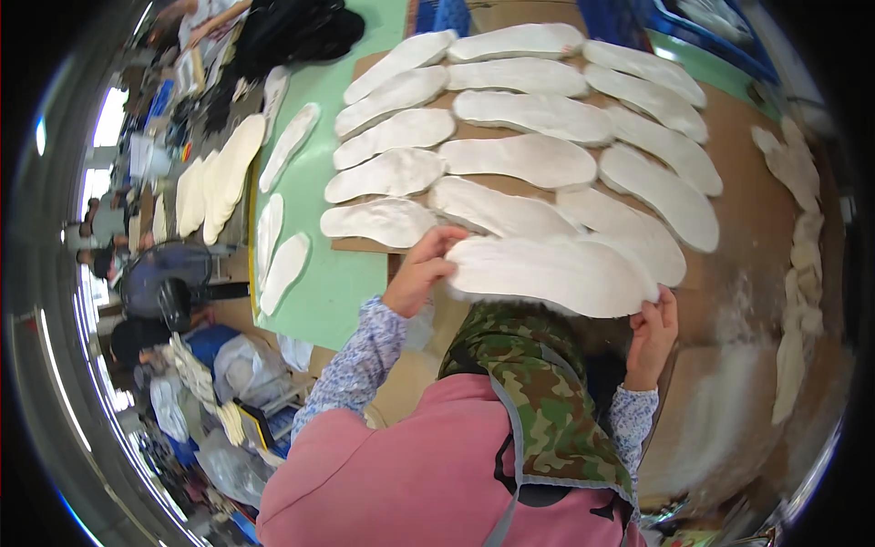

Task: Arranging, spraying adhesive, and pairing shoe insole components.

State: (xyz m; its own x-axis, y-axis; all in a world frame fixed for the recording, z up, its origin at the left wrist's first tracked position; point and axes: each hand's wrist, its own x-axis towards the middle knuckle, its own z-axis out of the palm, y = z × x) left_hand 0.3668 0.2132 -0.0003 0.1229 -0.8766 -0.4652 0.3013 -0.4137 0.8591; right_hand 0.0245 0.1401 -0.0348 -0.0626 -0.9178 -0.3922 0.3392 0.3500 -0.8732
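Note:
A fluffy white insole is stretched lengthwise between my two hands, its edge toward me showing loose fuzz. At its left end my left hand pinches the rim between thumb and fingers. My right hand grips the other end near its lower corner. Just beyond, several white insoles lie in three columns on brown cardboard, among them a left-column insole, a middle insole and a right-side insole. The held piece partly covers the nearest ones.
Under the cardboard is a green tabletop, with a few separate insoles at its left. Blue crates stand at the back. More pale insoles line the right side. Leftward are a fan, plastic bags and other people.

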